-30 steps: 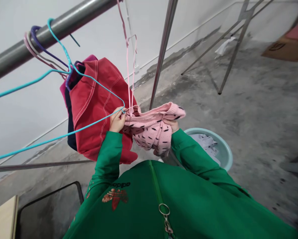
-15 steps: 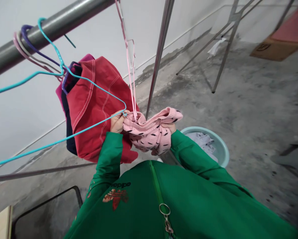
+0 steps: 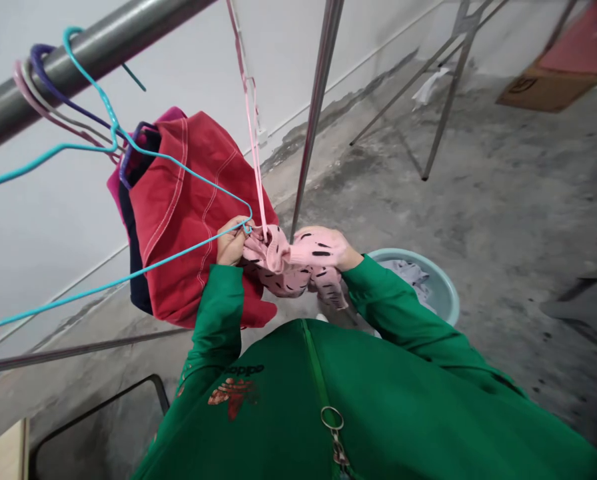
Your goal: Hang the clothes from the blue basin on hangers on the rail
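Note:
A pink knitted garment with black dashes [image 3: 283, 283] is stretched between my two hands. My left hand [image 3: 231, 247] is closed on its left edge, beside the bunched opening. My right hand [image 3: 347, 251] grips the cloth at the right, its fingers partly hidden by the fabric. A thin pink hanger [image 3: 257, 167] comes down from above, and its lower end goes into the garment's opening. A turquoise hanger [image 3: 178, 162] hangs bare from the rail, its near end crossing just over my left hand.
A red garment [image 3: 178, 227] hangs at the left, with dark and magenta clothes behind it. The metal rail [image 3: 123, 40] slopes across the upper left, and an upright pole [image 3: 316, 107] stands ahead. On the floor at right sits a pale blue basin [image 3: 451, 287] holding light cloth.
My right hand has turned and risen slightly, drawing the pink garment's right part flat and straight. The opening is pulled narrower, while my left hand keeps its hold.

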Tool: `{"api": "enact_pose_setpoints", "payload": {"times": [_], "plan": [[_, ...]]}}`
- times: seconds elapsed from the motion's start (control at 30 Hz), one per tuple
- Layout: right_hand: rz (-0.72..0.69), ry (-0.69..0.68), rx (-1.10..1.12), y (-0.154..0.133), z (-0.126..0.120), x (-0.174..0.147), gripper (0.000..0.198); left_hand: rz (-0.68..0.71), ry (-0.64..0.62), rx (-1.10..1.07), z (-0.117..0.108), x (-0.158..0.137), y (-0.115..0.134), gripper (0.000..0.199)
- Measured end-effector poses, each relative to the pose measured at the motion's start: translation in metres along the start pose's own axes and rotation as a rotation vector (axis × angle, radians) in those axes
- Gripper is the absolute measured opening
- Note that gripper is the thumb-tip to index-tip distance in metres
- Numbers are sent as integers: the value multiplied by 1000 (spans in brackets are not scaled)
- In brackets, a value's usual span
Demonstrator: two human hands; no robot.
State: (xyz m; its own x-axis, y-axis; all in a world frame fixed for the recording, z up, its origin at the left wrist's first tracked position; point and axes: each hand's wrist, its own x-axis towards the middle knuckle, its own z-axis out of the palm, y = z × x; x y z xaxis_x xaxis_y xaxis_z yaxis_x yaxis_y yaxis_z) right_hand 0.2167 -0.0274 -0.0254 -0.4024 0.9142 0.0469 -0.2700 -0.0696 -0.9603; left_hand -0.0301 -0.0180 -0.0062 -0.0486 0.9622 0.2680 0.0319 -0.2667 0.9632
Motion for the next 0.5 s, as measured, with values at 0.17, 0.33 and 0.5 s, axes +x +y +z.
{"api": "enact_pose_setpoints", "payload": {"times": [0.17,0.33,0.5], "plan": [[-189,-91,-131,4,7,7,49,-49,-105,-259,28,-4,-5,54],[-105,-176,-78,21,15,15,78,-148,-203,-238,38,2,-7,52],[102,-178,-62,37,33,9,48,-185,-238,-135,37,3,-15,41]]}}
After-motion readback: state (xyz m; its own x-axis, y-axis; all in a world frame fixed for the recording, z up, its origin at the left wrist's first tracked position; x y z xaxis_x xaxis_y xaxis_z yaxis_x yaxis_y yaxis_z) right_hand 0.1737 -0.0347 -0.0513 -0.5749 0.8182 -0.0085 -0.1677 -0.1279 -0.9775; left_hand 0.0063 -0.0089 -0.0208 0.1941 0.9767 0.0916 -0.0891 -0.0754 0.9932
